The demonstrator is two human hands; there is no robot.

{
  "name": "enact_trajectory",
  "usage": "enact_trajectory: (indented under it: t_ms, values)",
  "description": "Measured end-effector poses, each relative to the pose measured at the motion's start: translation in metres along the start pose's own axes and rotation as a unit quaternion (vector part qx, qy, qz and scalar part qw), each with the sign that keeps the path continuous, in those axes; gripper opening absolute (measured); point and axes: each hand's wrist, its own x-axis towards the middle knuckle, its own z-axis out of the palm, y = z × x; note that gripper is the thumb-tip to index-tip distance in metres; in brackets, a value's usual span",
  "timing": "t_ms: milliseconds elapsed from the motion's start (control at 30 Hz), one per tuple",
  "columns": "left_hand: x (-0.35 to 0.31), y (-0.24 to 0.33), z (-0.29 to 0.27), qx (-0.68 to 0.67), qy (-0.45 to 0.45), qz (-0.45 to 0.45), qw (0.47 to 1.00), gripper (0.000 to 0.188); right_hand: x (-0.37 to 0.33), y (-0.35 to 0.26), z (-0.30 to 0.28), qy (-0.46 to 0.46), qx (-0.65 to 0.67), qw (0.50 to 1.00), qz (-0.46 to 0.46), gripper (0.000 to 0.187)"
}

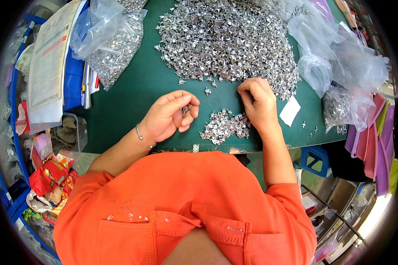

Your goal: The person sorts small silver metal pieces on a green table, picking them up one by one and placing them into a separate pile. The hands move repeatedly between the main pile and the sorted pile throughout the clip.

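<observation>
The person's orange top [177, 190] is filling the lower middle of the view, and beyond it a green table [119, 110] is stretching away. A large heap [225, 39] of small, silvery, pronged metal pieces is covering the table's far middle. To its right, crumpled clear plastic bags [314, 48] are lying against it, and pink, purple and green sheets [371, 141] are hanging beyond the table's right edge. To the left, a clear bag [119, 48] is holding more metal pieces, and a printed sheet [48, 66] is standing beside blue bins. A blue stool [313, 161] is sitting below the table's right edge.

The left hand [170, 110] is hovering left of the small heap, palm turned inward, its fingers [186, 122] curling around a dark metal piece [185, 110]. The right hand [258, 99] is reaching to the large heap's near edge, thumb and index bending together; whether they are gripping anything, I cannot tell.

The small heap [225, 127] of similar pieces is lying between the hands, near the table's front edge. A white paper [290, 111] is resting right of the right wrist. A bracelet [139, 132] is circling the left wrist. One loose piece [208, 91] is lying just outside the large heap.
</observation>
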Motion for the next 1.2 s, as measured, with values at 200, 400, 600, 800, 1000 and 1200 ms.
enact_trajectory:
  t_ms: [200,400,600,800,1000,1200]
  values:
    - [-0.001,0.000,0.001,0.002,0.005,-0.001,1.000,0.026,-0.012,0.004,-0.018,-0.024,0.127,0.987,0.098,0.012]
    - [0.000,0.000,0.001,0.000,0.000,-0.001,1.000,0.026,-0.012,-0.007,-0.005,-0.009,0.095,0.990,0.104,0.014]
    - [0.000,0.000,0.002,0.004,0.007,0.004,1.000,0.026,-0.008,-0.003,-0.015,-0.149,0.159,0.975,0.044,0.018]
    - [0.002,0.001,0.003,0.012,0.012,-0.003,1.000,0.026,0.017,-0.024,-0.001,-0.109,0.131,0.984,-0.055,0.021]
    - [0.000,-0.001,0.000,0.003,0.012,0.003,1.000,0.027,0.019,-0.024,0.020,-0.110,0.033,0.991,-0.070,0.018]
    - [0.001,0.000,0.001,0.006,0.007,-0.004,1.000,0.026,0.010,-0.014,0.004,-0.058,0.080,0.995,-0.007,0.013]
